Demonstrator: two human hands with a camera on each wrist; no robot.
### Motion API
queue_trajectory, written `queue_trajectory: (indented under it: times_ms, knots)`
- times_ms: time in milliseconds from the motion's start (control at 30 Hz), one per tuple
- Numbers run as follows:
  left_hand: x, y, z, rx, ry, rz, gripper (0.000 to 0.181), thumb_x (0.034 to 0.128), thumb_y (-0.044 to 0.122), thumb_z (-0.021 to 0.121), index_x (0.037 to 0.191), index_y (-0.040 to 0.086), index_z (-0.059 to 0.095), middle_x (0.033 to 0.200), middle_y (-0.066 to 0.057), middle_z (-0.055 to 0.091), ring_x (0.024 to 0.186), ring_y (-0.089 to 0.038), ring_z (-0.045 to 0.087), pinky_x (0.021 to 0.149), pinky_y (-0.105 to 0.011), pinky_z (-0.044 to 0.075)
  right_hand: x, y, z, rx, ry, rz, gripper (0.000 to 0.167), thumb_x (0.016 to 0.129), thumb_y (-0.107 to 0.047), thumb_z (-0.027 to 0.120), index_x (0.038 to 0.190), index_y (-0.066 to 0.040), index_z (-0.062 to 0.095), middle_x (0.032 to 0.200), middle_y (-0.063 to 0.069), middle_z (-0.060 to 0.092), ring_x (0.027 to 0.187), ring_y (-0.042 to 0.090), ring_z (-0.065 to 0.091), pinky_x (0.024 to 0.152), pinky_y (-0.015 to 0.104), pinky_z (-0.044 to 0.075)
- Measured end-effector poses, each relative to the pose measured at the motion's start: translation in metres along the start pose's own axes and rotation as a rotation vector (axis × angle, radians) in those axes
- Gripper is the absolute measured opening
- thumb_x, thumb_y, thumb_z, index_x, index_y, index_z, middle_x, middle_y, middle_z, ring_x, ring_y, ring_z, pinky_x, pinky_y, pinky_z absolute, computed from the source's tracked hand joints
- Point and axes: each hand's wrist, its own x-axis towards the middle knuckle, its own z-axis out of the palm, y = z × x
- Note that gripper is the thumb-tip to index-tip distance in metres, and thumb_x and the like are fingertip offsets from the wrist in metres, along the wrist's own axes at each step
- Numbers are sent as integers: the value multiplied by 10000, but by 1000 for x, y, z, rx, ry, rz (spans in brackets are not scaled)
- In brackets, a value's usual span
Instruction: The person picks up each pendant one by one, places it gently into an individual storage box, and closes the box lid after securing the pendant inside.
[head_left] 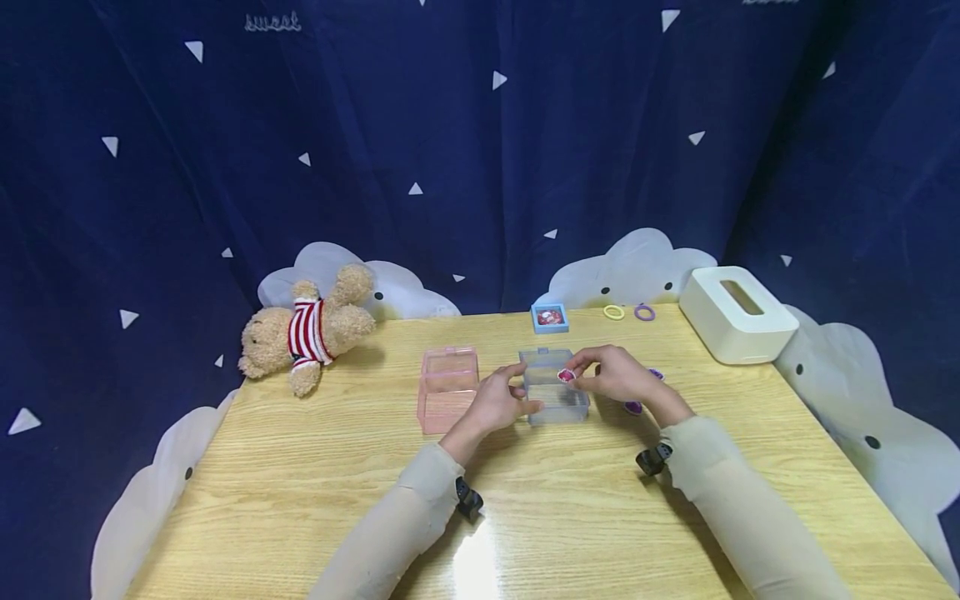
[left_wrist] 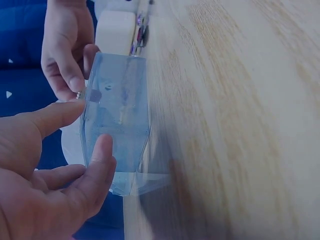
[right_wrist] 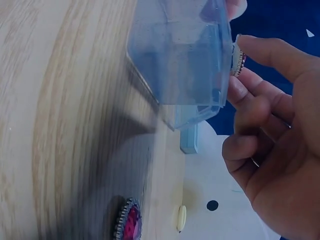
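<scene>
My right hand [head_left: 618, 372] pinches a pink gem with a silver scalloped rim [head_left: 566, 376] between thumb and fingers, above a clear blue plastic box [head_left: 558, 414]. The box's lid stands open at the back. At its left side is my left hand [head_left: 497, 400], fingers spread and loosely bent. In the left wrist view, the left fingertips are at the wall of the blue box [left_wrist: 120, 105]; firm contact cannot be told. The right wrist view shows the gem [right_wrist: 238, 57] edge-on beside the box rim.
Left of the blue box lies an open pink box [head_left: 447, 408]. Purple gems [head_left: 633, 407] lie by my right forearm. Farther back are a small blue framed box [head_left: 550, 328], a yellow ring [head_left: 613, 306], a purple ring [head_left: 644, 318], a white tissue box [head_left: 727, 333] and a teddy bear [head_left: 348, 323].
</scene>
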Motion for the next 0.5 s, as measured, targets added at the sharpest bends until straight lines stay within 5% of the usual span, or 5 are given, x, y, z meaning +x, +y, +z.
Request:
queue_trajectory:
  times_ms: [233,500]
  knots:
    - [-1,1,-1,-17,-13,-1,816,791,216,857,1496,113,459,1445,-75,557,1073,-194,657,726,-202,528,4,-2,6,-39,-57,-24,208,845,-235,791,1043,-190,745,893,-79,727,860,176,631,718,268,466]
    - [-1,0,-1,-14,-15,2,827,787,221,860,1499,114,453,1458,-53,548,1059,-167,653,729,-208,531,8,-5,11,-80,-117,-41,198,820,-224,805,1005,-184,749,867,-89,723,804,143,617,666,249,448]
